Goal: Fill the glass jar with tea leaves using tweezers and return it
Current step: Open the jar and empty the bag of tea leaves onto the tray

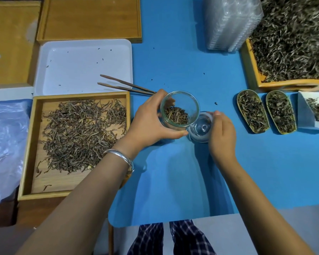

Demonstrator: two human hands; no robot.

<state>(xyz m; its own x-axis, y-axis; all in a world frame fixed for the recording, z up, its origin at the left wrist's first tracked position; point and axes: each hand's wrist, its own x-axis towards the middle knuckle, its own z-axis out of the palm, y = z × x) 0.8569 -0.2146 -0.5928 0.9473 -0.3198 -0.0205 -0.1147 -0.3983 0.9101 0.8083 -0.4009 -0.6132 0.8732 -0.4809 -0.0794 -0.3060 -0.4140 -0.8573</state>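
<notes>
Glass jar (180, 109), round and clear, sits gripped in left hand (151, 122); right hand (221, 134) pinches one transparent lid (201, 128); two wooden tweezers arms (125, 85) rest nearby.

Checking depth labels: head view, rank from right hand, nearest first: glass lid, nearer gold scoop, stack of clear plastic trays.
1. Glass lid, under the right hand, touching its fingertips.
2. Nearer gold scoop, to its right.
3. Stack of clear plastic trays, far back.

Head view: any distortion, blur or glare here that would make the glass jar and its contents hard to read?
Head view: wide-angle bending curves the table edge and stretches the forearms. Centre is sharp: the tea leaves in the glass jar, held by the left hand, read clearly. The right hand is on the clear lid, which is harder to read. Soft light, faint shadows, no strong glare.
</notes>
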